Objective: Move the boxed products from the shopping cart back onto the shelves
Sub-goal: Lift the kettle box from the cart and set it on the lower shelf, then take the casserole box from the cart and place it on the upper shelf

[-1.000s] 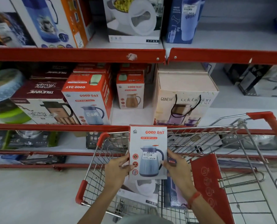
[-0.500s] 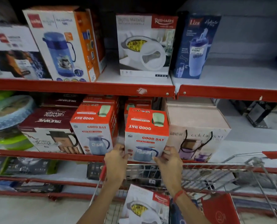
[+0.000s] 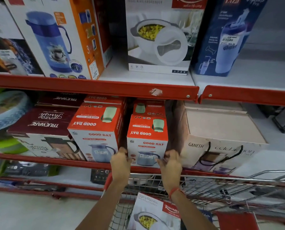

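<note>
With both hands, left hand (image 3: pixel 121 161) and right hand (image 3: pixel 170 161), we clasp the Good Day flask box (image 3: pixel 147 138) just left of the Ganesh box (image 3: pixel 221 138).

Red-white Good Day jug box (image 3: pixel 147 138) upright on shelf; Rishabh casserole box (image 3: pixel 155 214) in cart.

Glossy printed cardboard on the Good Day box (image 3: pixel 147 140). Matt, dusty pale card on the Ganesh box (image 3: pixel 221 130) lid. Painted red metal, chipped in one spot, along the shelf edge (image 3: pixel 92 87). Bare wire metal for the cart (image 3: pixel 205 185), red plastic trim.
</note>
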A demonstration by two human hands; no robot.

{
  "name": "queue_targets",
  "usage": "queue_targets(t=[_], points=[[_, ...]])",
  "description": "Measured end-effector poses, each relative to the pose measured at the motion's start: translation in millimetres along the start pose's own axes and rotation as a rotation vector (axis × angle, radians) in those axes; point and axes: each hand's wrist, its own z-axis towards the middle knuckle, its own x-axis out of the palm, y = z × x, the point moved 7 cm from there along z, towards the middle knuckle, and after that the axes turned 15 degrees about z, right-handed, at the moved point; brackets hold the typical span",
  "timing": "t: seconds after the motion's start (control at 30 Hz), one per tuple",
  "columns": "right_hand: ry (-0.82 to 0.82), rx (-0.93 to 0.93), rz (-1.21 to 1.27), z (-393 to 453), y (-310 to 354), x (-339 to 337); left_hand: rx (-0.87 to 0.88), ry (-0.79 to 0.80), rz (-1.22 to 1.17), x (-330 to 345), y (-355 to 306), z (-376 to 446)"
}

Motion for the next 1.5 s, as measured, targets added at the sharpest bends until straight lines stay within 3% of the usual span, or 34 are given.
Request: queue_targets(t=[0.27,0.43,0.5,0.67,0.77,0.87,1.07,1.23,1.4,1.5], points=[[0.097,0.009,0.049,-3.4,-17.7,-3.7,0.055,0.068,0.007,17.9,18.2,-0.6],[0.015,0.000,0.058,-54.8,-50.3,-30.6,0.005,0.082,-0.078,30.4,50.0,-44.4],[0.068,0.159,0.014,-84.7,-89.1,-34.7,-0.050,0.213,-0.020,57.2,71.5,-68.0],[0.317,0.791,-0.073,-160.9,-222.9,-41.2,-0.183,0.653,0.113,138.5,122.8,-125.7],[0.402,1.024,-0.009,-181.2,-232.6,-47.5,-0.283,0.842,-0.008,166.1,138.0,-152.2],[0.410,1.172,0.110,-190.2,-237.6,-47.2,-0.330,0.925,-0.055,205.1,164.6,-166.2],[0.368,1.254,0.181,-189.1,-223.2,-38.9,-0.321,0.874,0.090,164.5,131.1,-173.5],[0.349,1.053,-0.153,-184.2,-266.3,-55.1,-0.375,0.838,0.077,166.4,131.5,-186.3],[0.284,1.134,0.060,-190.7,-260.6,-71.4,-0.363,0.821,0.118,178.3,135.9,-187.6],[0.327,1.176,0.132,-195.5,-267.8,-61.8,-0.351,0.827,0.112,189.0,137.8,-187.8]])
